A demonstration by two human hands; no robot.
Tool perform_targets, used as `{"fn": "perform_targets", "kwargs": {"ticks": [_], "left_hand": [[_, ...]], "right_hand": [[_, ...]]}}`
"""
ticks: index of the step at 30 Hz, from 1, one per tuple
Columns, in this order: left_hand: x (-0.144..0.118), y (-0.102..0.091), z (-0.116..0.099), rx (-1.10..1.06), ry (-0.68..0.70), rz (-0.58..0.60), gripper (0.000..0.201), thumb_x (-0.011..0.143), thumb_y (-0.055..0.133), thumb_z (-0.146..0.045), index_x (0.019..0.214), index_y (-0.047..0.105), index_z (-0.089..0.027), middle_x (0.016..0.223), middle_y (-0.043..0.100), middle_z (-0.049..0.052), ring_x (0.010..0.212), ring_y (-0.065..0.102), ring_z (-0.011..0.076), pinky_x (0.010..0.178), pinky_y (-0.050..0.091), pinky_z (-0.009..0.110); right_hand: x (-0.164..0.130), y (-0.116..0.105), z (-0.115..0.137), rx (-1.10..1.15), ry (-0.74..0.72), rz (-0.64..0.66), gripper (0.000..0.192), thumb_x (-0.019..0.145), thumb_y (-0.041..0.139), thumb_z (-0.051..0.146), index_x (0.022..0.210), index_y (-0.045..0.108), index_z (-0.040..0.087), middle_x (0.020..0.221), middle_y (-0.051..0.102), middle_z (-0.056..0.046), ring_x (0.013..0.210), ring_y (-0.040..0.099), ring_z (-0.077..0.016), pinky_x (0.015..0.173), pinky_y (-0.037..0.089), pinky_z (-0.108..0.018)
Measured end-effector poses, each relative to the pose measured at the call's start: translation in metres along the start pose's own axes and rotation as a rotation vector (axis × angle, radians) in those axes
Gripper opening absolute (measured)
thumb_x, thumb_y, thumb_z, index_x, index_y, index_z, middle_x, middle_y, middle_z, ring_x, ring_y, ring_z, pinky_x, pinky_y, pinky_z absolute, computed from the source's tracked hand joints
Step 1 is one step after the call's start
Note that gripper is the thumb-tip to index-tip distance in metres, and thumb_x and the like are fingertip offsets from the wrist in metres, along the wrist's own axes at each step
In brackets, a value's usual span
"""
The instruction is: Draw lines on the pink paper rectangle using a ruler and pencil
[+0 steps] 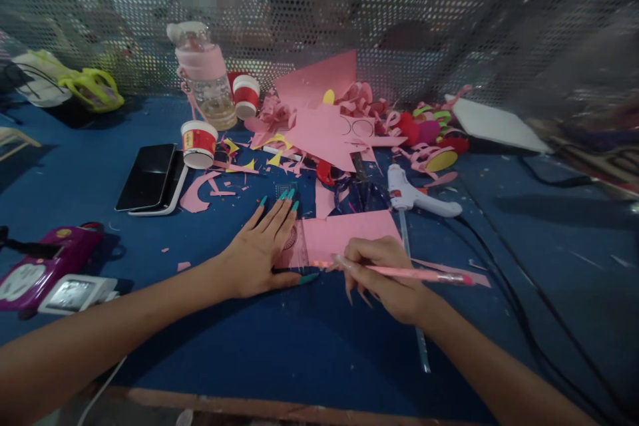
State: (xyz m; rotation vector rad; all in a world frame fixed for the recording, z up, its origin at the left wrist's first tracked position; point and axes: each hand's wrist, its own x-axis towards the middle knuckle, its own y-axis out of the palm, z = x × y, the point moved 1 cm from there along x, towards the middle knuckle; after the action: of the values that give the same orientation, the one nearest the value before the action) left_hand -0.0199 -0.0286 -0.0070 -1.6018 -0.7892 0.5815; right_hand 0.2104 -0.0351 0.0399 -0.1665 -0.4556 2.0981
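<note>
My left hand [264, 239] lies flat with its fingers stretched out, pressing a clear ruler [301, 243] down on a sheet of pink paper [354, 233]. Part of the ruler is hidden beneath that palm; its far end shows past the fingertips. In my right hand [384, 273] is a pink pencil [414, 273], its tip close to the ruler's edge at the paper's near side and its eraser end pointing right. Just beyond the paper lie dark-handled scissors [367, 196], partly covered by scraps. A white glue gun [419, 196] rests to the right, with a clear glue stick [405, 239] nearby.
Pink paper scraps [319, 126] are heaped at the back against a perforated metal screen [309, 13]. Back left stand a water bottle [204, 80] and paper cups [200, 143]. A phone [147, 176] and a purple case [54, 259] lie left. A black cable [504, 279] runs along the right.
</note>
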Motion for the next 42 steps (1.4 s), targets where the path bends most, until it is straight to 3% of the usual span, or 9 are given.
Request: {"fn": "perform_targets", "kwargs": {"ticks": [8, 12, 15, 17, 18, 22, 27, 32, 42], "left_hand": [[0.001, 0.0, 0.001, 0.011, 0.008, 0.021, 0.102, 0.086, 0.029, -0.08, 0.152, 0.021, -0.002, 0.159, 0.017, 0.026, 0.149, 0.009, 0.0365, 0.118, 0.009, 0.056], [0.003, -0.005, -0.001, 0.019, 0.013, 0.062, 0.107, 0.084, 0.026, -0.083, 0.15, 0.024, 0.002, 0.157, 0.017, 0.029, 0.149, 0.009, 0.0373, 0.118, 0.008, 0.055], [0.003, -0.005, -0.001, 0.015, -0.01, 0.067, 0.11, 0.082, 0.024, -0.085, 0.15, 0.024, 0.002, 0.157, 0.016, 0.029, 0.148, 0.009, 0.0374, 0.118, 0.008, 0.055], [0.002, -0.003, 0.0, 0.015, -0.018, 0.04, 0.107, 0.083, 0.026, -0.084, 0.152, 0.022, -0.002, 0.158, 0.016, 0.026, 0.149, 0.009, 0.0351, 0.119, 0.009, 0.054], [0.002, -0.003, 0.0, 0.017, -0.02, 0.024, 0.104, 0.084, 0.027, -0.083, 0.152, 0.022, -0.003, 0.159, 0.015, 0.025, 0.149, 0.009, 0.0338, 0.119, 0.01, 0.053], [0.001, -0.001, 0.001, 0.028, -0.043, 0.005, 0.101, 0.087, 0.025, -0.08, 0.152, 0.025, -0.003, 0.159, 0.015, 0.024, 0.149, 0.013, 0.0345, 0.119, 0.011, 0.054], [0.002, -0.001, 0.001, 0.037, -0.048, -0.008, 0.113, 0.079, 0.024, -0.088, 0.151, 0.026, -0.001, 0.158, 0.019, 0.026, 0.148, 0.017, 0.0368, 0.117, 0.014, 0.058], [0.002, -0.001, -0.001, 0.033, -0.043, -0.036, 0.11, 0.081, 0.022, -0.086, 0.152, 0.022, -0.001, 0.158, 0.017, 0.025, 0.148, 0.015, 0.0357, 0.118, 0.014, 0.057], [0.001, -0.002, 0.0, 0.015, -0.055, -0.015, 0.107, 0.082, 0.025, -0.085, 0.153, 0.022, -0.003, 0.159, 0.016, 0.024, 0.148, 0.014, 0.0357, 0.118, 0.011, 0.057]], "right_hand": [[0.0, -0.002, -0.005, 0.051, 0.008, 0.044, 0.044, 0.091, 0.054, 0.041, 0.053, 0.047, 0.02, 0.043, 0.054, 0.002, 0.035, 0.048, -0.0084, 0.035, 0.033, -0.02], [-0.001, -0.008, -0.002, -0.045, -0.093, 0.02, 0.044, 0.093, 0.051, 0.04, 0.055, 0.051, 0.02, 0.045, 0.055, 0.002, 0.035, 0.049, -0.008, 0.038, 0.036, -0.021], [0.005, -0.023, -0.005, -0.294, -0.172, -0.316, 0.034, 0.096, 0.048, 0.039, 0.07, 0.059, 0.02, 0.059, 0.064, 0.0, 0.047, 0.057, -0.0116, 0.047, 0.043, -0.025], [0.01, -0.035, -0.013, -0.551, -0.21, -0.614, 0.027, 0.096, 0.047, 0.037, 0.082, 0.063, 0.021, 0.074, 0.069, -0.005, 0.067, 0.064, -0.018, 0.066, 0.049, -0.033], [0.014, -0.039, -0.019, -0.687, -0.219, -0.643, 0.026, 0.095, 0.048, 0.039, 0.085, 0.063, 0.021, 0.081, 0.07, -0.007, 0.079, 0.066, -0.0225, 0.075, 0.049, -0.039], [0.023, -0.048, -0.039, -0.861, -0.126, -0.608, 0.031, 0.097, 0.041, 0.044, 0.089, 0.059, 0.02, 0.091, 0.067, -0.012, 0.09, 0.063, -0.028, 0.081, 0.047, -0.046], [0.022, -0.045, -0.034, -0.69, -0.142, -0.608, 0.026, 0.091, 0.054, 0.048, 0.085, 0.056, 0.023, 0.087, 0.064, -0.006, 0.084, 0.062, -0.0225, 0.075, 0.049, -0.037], [0.021, -0.051, -0.031, -0.52, -0.091, -0.63, 0.029, 0.076, 0.074, 0.044, 0.089, 0.058, 0.023, 0.093, 0.064, -0.004, 0.077, 0.063, -0.0194, 0.068, 0.051, -0.033], [0.024, -0.056, -0.033, -0.681, -0.226, -0.67, 0.014, 0.085, 0.066, 0.034, 0.081, 0.06, 0.022, 0.084, 0.063, -0.004, 0.072, 0.06, -0.0175, 0.063, 0.05, -0.032]]}}
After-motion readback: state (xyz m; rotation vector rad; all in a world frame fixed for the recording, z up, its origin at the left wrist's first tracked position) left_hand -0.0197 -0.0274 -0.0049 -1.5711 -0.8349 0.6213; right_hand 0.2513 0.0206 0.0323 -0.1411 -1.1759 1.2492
